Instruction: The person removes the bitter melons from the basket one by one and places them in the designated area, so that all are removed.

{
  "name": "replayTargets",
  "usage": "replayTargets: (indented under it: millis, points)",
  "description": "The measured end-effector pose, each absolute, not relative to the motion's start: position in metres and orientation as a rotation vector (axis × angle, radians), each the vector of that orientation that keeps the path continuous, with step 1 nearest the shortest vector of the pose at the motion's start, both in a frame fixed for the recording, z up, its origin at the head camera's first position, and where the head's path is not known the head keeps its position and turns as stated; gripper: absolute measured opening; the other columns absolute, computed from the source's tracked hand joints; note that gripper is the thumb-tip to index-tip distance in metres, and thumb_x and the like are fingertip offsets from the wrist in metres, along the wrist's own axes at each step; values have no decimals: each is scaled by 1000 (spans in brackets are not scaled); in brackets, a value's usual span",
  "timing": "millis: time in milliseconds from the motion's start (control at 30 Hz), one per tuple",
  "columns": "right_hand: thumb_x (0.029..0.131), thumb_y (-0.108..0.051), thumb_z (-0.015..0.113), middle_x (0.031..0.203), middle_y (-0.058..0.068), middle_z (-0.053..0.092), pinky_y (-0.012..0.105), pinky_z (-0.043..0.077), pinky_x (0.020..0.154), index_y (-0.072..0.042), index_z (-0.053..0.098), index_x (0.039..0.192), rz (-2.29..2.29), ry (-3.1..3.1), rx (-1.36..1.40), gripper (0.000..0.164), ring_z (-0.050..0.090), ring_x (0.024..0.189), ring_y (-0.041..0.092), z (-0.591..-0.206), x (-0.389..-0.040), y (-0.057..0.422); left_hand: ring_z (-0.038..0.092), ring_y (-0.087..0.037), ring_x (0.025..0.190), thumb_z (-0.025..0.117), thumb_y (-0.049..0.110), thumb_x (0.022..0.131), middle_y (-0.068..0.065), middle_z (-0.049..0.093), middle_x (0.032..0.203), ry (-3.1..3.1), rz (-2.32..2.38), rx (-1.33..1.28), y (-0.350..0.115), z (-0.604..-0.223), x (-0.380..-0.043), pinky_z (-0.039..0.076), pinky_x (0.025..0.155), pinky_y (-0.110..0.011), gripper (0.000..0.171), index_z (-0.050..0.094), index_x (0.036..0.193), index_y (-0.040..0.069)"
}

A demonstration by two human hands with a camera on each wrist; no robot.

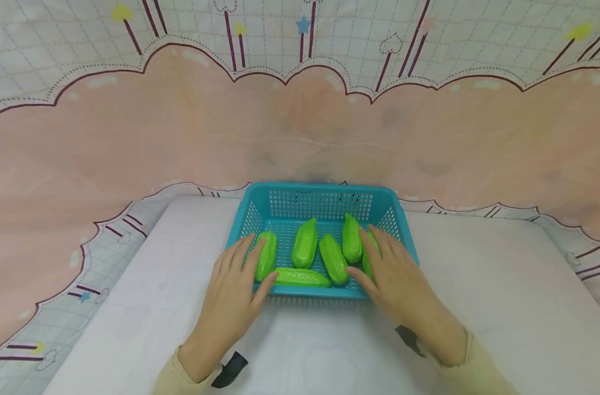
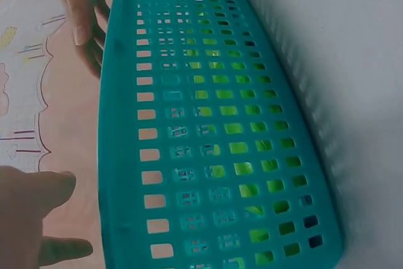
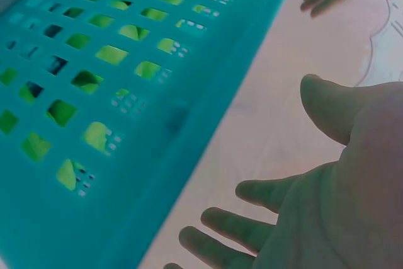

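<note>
Fingers extended, the left hand (image 1: 234, 296) and right hand (image 1: 406, 285) overhang the teal basket's rim (image 1: 320, 292), white tabletop (image 1: 502, 285) outside them, 6 glossy green gourds (image 1: 305, 244) between or beneath.

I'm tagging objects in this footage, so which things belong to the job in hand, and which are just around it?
Job in hand:
six green gourd-like vegetables
teal perforated basket
left hand
right hand

Just around it:
white tabletop
patterned cloth backdrop

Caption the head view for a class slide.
Left hand and right hand, fingers extended, over opposite ends of a blue basket of green vegetables.
</note>
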State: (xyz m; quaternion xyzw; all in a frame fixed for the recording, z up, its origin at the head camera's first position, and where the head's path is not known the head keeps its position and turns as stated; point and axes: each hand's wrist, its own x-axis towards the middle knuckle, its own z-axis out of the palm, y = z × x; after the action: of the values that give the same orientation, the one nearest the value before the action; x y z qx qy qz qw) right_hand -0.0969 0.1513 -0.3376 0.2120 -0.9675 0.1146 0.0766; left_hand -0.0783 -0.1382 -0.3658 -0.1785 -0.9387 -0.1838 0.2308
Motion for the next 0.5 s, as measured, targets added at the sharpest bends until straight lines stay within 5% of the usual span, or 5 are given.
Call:
replayTargets:
  millis: [500]
  points:
    - [100,-49,53,151,25,39,58,32,111,0,28,154,288,-2954,706,77,37,140,43,-321,-105,144,47,-37,130,66,27,95,-19,53,140,-2555,-541,-427,-148,-364,-83,35,107,-53,54,51,140,2]
